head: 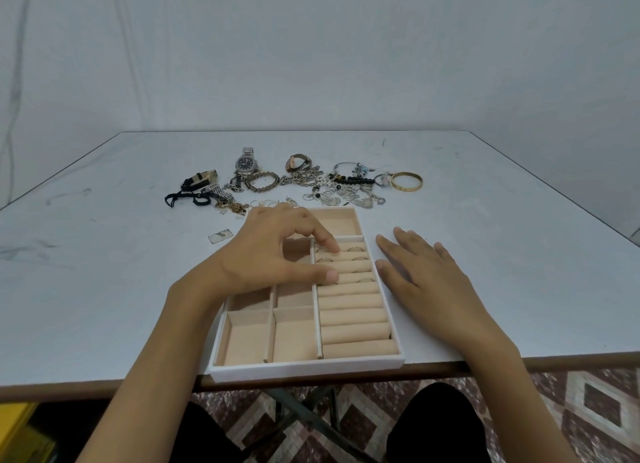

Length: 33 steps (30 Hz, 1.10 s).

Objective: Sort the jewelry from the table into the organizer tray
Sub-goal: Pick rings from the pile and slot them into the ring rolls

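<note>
L hand arched over organizer tray ring rolls, fingers' hold unclear; R hand flat, released, on desk; jewelry pile just beyond tray's far edge, nearer L hand.

Matt velvety tray; shiny metal watch; glossy gold bangle.

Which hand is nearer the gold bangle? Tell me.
Right. The right hand rests in front of the gold bangle; the left hand is over the tray, farther left.
</note>
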Each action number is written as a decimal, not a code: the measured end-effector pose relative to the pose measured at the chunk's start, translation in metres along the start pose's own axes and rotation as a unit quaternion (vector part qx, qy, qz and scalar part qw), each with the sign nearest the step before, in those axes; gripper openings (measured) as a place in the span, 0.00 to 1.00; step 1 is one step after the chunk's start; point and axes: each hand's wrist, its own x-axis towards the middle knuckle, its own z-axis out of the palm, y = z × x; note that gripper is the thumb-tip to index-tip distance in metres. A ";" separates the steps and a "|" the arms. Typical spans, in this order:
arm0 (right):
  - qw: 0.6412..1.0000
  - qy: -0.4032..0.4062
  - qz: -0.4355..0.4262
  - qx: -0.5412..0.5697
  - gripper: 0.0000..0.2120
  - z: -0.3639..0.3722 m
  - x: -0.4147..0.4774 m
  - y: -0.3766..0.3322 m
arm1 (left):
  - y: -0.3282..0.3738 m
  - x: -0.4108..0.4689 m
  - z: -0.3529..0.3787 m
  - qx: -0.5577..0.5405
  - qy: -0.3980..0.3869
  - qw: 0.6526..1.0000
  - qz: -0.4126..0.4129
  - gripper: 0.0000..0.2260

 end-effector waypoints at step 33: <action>0.993 -0.004 -0.118 -0.026 0.14 -0.021 0.169 -0.067 | -0.099 0.033 -0.041 0.216 0.160 0.940 -0.210 0.06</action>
